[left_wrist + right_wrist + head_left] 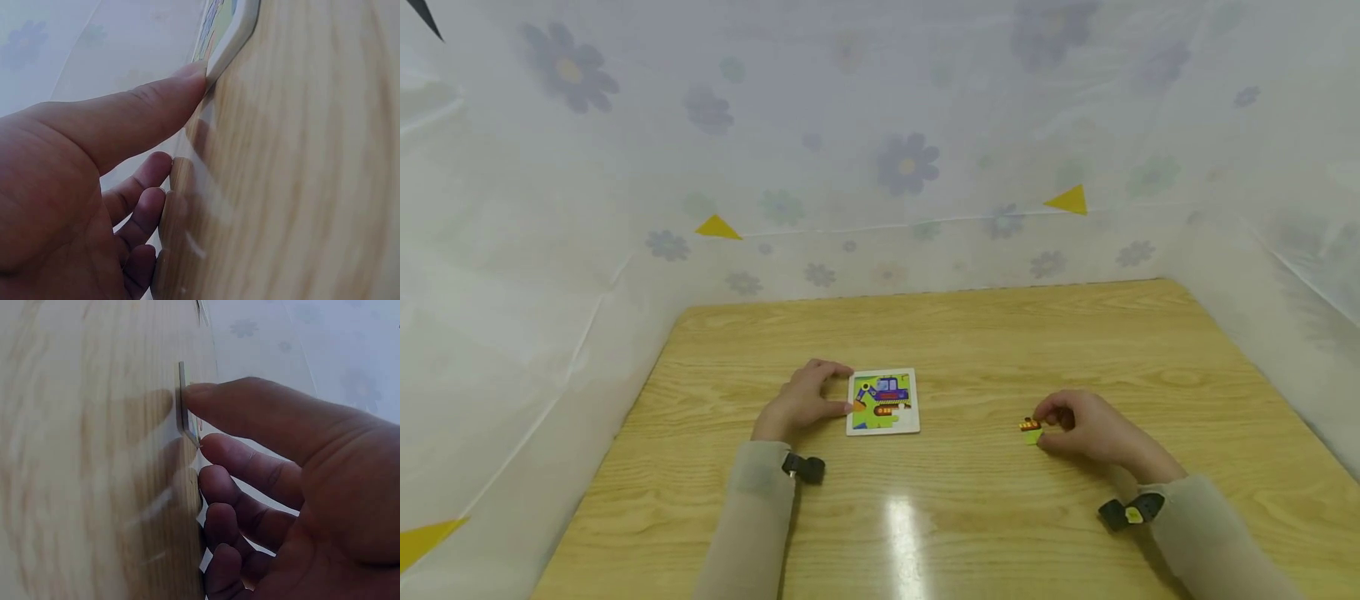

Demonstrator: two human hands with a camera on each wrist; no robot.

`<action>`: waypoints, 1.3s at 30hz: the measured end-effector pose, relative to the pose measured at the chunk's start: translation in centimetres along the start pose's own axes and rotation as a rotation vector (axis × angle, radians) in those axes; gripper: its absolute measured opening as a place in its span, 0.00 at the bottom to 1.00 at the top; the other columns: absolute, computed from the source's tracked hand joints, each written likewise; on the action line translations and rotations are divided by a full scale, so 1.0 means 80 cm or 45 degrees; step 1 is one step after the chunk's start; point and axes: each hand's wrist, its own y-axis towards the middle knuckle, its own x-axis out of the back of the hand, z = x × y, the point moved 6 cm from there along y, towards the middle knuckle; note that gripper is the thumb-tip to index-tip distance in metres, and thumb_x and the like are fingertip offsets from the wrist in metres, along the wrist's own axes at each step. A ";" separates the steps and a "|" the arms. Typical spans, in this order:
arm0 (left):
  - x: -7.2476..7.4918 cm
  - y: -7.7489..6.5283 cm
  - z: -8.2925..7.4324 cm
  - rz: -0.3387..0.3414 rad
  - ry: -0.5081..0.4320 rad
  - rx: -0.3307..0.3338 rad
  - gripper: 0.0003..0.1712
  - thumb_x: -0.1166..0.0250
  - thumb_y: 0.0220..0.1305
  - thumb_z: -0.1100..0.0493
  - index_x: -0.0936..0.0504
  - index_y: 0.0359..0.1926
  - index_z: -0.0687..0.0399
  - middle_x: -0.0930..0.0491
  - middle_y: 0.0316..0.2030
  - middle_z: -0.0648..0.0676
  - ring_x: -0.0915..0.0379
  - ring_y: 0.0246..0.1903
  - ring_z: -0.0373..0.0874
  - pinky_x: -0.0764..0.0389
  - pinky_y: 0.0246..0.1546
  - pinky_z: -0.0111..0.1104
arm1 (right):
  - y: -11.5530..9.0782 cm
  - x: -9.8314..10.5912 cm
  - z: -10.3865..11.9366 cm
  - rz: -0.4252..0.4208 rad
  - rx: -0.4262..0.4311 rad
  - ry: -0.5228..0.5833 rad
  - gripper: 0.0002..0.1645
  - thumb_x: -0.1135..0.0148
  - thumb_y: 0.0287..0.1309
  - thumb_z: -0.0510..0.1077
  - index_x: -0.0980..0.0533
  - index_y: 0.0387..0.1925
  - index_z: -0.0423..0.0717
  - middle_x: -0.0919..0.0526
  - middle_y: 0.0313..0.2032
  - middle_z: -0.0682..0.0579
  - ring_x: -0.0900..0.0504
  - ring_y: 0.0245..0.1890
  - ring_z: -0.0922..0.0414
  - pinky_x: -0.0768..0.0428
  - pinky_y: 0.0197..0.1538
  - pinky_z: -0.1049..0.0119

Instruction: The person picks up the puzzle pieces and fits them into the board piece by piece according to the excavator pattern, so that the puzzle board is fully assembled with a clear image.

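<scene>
A small square jigsaw puzzle (883, 401) in a white-rimmed tray, picturing a blue digger on green, lies on the table. A pale gap shows toward its lower right. At its left side is my left hand (801, 400), its outstretched thumb and index finger touching the edge and upper left corner. The left wrist view has the thumb (156, 109) against the tray's rim (234, 47), with other fingers loosely bent below. Farther right, my right hand (1093, 429) pinches a puzzle piece (1032, 432), green with red and yellow, between thumb and index finger close over the tabletop.
The wood-grain table (962, 333) is bordered by a pale flowered sheet (865, 167) at the back and sides. Yellow triangles (718, 227) are on the sheet. Black straps with small devices (805, 467) sit on both wrists.
</scene>
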 end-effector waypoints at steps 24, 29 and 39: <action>0.000 -0.001 -0.001 0.001 -0.002 -0.009 0.33 0.25 0.57 0.51 0.24 0.63 0.44 0.33 0.63 0.54 0.44 0.66 0.57 0.43 0.64 0.57 | -0.002 -0.002 -0.006 -0.024 -0.020 0.007 0.15 0.25 0.53 0.46 0.19 0.40 0.47 0.20 0.34 0.54 0.25 0.32 0.60 0.24 0.36 0.67; -0.001 -0.001 0.000 0.007 0.004 -0.008 0.34 0.25 0.57 0.49 0.24 0.64 0.43 0.33 0.64 0.53 0.44 0.67 0.56 0.43 0.65 0.57 | -0.003 -0.001 -0.002 -0.016 -0.011 0.037 0.14 0.26 0.55 0.46 0.20 0.40 0.47 0.19 0.35 0.54 0.23 0.33 0.59 0.23 0.37 0.66; -0.001 0.000 0.003 0.009 0.006 -0.019 0.33 0.25 0.56 0.49 0.24 0.63 0.42 0.33 0.63 0.53 0.43 0.66 0.56 0.43 0.64 0.57 | 0.003 -0.009 0.008 0.018 0.028 0.090 0.14 0.26 0.55 0.44 0.20 0.40 0.45 0.19 0.33 0.54 0.21 0.33 0.60 0.21 0.37 0.67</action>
